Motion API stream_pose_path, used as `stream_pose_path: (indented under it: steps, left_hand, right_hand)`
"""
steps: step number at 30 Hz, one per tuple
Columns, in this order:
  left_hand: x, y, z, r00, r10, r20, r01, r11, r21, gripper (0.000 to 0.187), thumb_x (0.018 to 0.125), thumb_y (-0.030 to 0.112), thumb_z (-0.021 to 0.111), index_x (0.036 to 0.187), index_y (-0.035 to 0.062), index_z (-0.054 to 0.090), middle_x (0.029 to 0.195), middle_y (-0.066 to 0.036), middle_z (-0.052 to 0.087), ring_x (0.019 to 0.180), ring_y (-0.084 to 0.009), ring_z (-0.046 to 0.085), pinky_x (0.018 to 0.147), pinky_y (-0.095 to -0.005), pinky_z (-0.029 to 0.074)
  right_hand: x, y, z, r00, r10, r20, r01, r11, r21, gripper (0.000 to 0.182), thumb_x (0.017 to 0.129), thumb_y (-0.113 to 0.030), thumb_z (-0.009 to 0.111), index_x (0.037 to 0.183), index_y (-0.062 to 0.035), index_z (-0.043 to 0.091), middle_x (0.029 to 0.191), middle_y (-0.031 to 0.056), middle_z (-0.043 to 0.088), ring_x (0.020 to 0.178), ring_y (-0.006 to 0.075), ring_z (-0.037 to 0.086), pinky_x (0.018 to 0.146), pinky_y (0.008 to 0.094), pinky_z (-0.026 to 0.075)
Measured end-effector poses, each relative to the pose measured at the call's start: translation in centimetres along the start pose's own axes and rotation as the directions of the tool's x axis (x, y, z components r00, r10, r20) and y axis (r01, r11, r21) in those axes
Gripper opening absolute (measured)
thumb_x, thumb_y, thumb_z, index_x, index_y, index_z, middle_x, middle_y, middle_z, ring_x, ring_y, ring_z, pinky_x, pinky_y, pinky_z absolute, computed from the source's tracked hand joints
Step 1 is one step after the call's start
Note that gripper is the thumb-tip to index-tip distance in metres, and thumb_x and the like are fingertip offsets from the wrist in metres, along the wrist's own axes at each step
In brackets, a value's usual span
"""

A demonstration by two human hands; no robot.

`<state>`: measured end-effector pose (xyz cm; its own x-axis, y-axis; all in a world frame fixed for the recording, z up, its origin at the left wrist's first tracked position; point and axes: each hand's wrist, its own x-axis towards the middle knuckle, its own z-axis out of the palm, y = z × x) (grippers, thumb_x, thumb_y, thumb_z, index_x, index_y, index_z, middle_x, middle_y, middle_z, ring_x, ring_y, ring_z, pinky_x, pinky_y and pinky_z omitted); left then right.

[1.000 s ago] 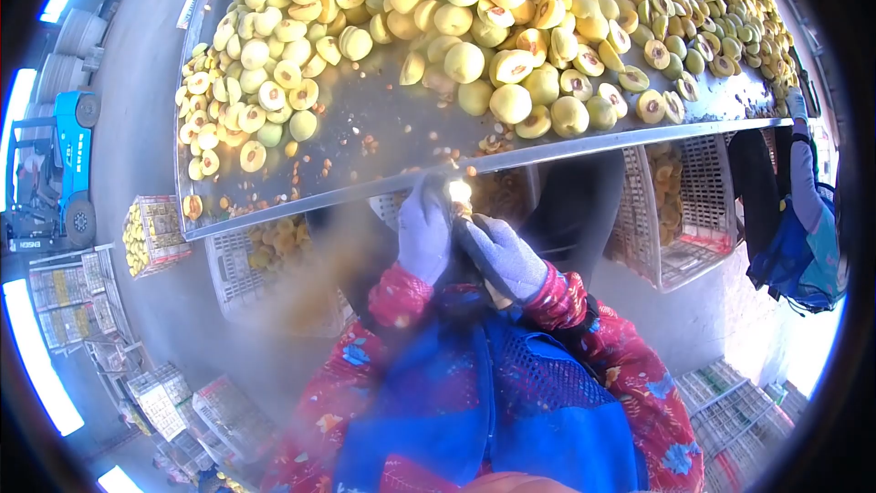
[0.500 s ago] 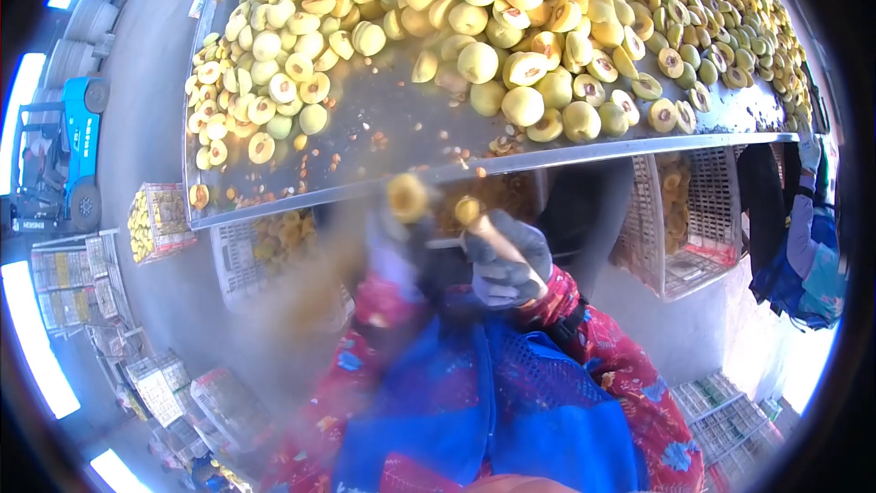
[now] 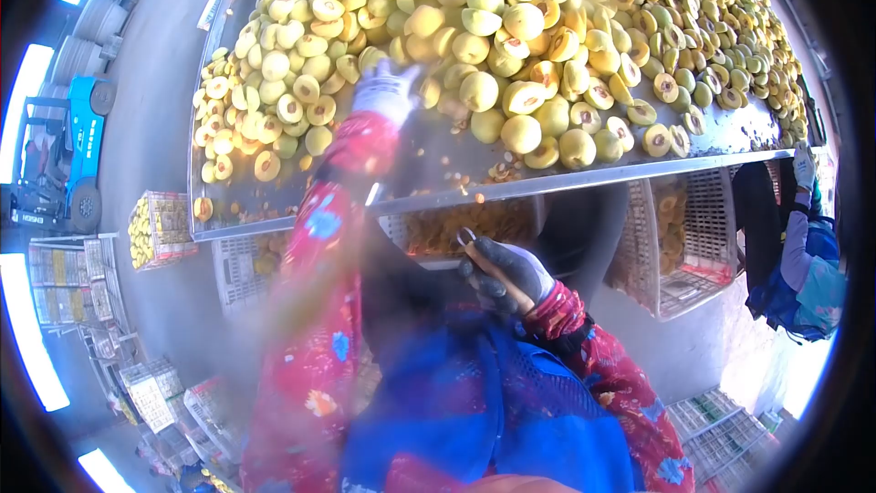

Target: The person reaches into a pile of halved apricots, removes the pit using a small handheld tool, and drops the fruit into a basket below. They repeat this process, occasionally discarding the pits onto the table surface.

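Observation:
My left hand (image 3: 387, 96), in a whitish glove, reaches over the metal table (image 3: 438, 160) with its fingers spread at the near edge of a heap of yellow-green peach halves (image 3: 520, 132). It appears to hold nothing, though blur hides whether the fingertips touch the fruit. Close to my body, below the table's front rim, my right hand (image 3: 511, 276) in a grey-and-white glove is wrapped round a wooden-handled pitting tool (image 3: 497, 265). The tool's metal loop points up and to the left. Many halves show reddish-brown pit hollows or pits.
Under the table is a crate (image 3: 474, 226) of orange-brown pieces. Another plastic crate (image 3: 657, 292) stands to its right. A co-worker (image 3: 803, 256) is at the far right. On the left are a crate of fruit (image 3: 151, 228), stacked crates and a blue forklift (image 3: 84, 141).
My left hand has moved from in front of my body up to the heap, and the fruit half it held is gone from it. My right hand keeps the tool, whose tip now carries no fruit piece.

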<state>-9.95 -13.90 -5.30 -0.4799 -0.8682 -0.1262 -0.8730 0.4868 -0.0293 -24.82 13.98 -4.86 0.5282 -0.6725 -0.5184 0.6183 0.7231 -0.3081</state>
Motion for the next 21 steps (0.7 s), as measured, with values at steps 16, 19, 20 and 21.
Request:
stream_pose_path:
  steps: [16,19,20,21]
  left_hand:
    - [-14.1,1.5,1.7,0.942,0.16,-0.297,-0.334,0.552,-0.764,0.049,0.087,0.03,0.068,0.124,0.0031,0.051,0.107,-0.012,0.063,0.089,-0.0234,0.065,0.072,-0.0299,0.054]
    - [-16.6,4.3,0.2,0.991,0.067,-0.114,-0.125,0.175,-0.977,0.042,0.093,0.033,0.059,0.122,0.0026,0.054,0.106,-0.011,0.063,0.087,-0.0195,0.065,0.069,-0.0285,0.054]
    - [-17.1,4.9,-1.0,0.982,0.003,0.191,0.191,-0.014,-0.981,0.046,0.095,0.04,0.053,0.121,0.0016,0.055,0.107,-0.011,0.063,0.091,-0.0191,0.064,0.075,-0.03,0.053]
    - [-17.4,5.5,-2.0,0.875,0.001,0.484,0.473,-0.211,-0.855,0.052,0.097,0.047,0.048,0.121,0.0006,0.056,0.108,-0.012,0.064,0.095,-0.0186,0.063,0.081,-0.0314,0.052]
  right_hand:
    - [0.3,-1.2,2.0,0.736,-0.665,0.128,0.339,0.198,-0.92,0.019,0.095,-0.018,0.053,0.101,0.0001,0.051,0.066,0.0164,0.059,0.06,0.0298,0.061,0.054,0.0394,0.046]
    - [0.3,-0.8,3.0,0.721,-0.683,0.118,0.276,0.127,-0.953,0.022,0.094,-0.02,0.054,0.102,0.0001,0.047,0.068,0.0232,0.061,0.064,0.0414,0.062,0.055,0.0504,0.046]
    - [0.2,-0.7,3.2,0.744,-0.662,0.088,0.242,0.145,-0.959,0.022,0.094,-0.02,0.054,0.101,0.0,0.047,0.068,0.0229,0.061,0.064,0.0416,0.062,0.055,0.0508,0.046]
    - [0.2,-0.7,3.4,0.765,-0.642,0.058,0.208,0.161,-0.965,0.022,0.094,-0.02,0.054,0.099,-0.0001,0.047,0.068,0.0226,0.061,0.063,0.0418,0.061,0.054,0.0512,0.046]
